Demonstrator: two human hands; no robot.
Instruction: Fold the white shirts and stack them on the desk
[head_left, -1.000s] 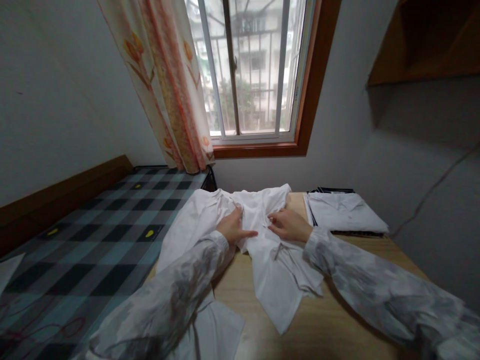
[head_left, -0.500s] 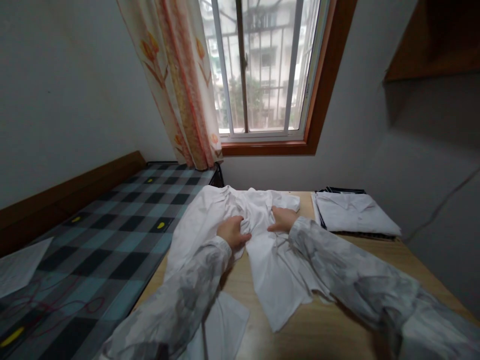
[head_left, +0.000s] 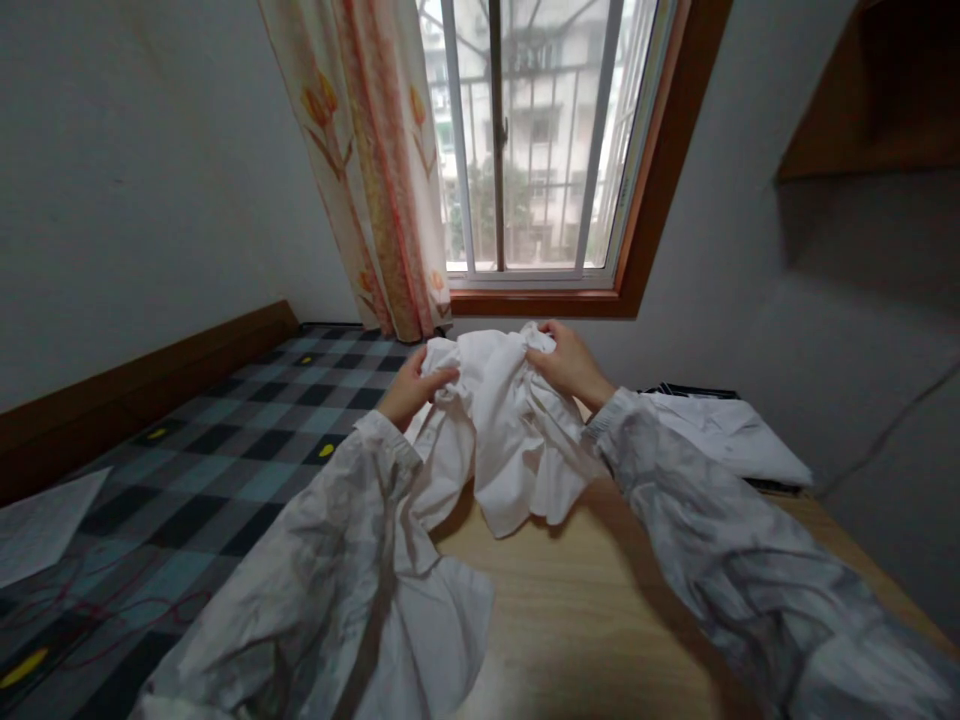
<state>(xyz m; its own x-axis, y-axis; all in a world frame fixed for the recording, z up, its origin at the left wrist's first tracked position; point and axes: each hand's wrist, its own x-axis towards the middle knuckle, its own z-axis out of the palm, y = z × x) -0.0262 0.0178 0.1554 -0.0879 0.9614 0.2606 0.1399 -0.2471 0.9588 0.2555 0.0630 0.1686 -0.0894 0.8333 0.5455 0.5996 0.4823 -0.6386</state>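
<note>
A white shirt (head_left: 491,430) hangs bunched between my two hands, lifted off the far part of the wooden table (head_left: 555,600). My left hand (head_left: 416,385) pinches the cloth at its upper left, thumb on the near side. On the other side, my right hand (head_left: 566,362) grips a gathered bit near the top right. The shirt's lower folds droop toward the tabletop, and one long piece of white cloth (head_left: 442,620) trails beside my left forearm to the near edge. Fingertips behind the fabric are hidden.
Folded white shirts (head_left: 720,430) lie stacked on the table's right side, partly behind my right sleeve. Left of the table is a bed with a checked cover (head_left: 247,440), bearing a paper sheet (head_left: 49,525) and a thin red cord (head_left: 97,605). A curtain (head_left: 375,180) hangs beside the window.
Both hands have moved up and away from me and spread apart, raising the white shirt off the table. Its front hem has drawn back toward the window.
</note>
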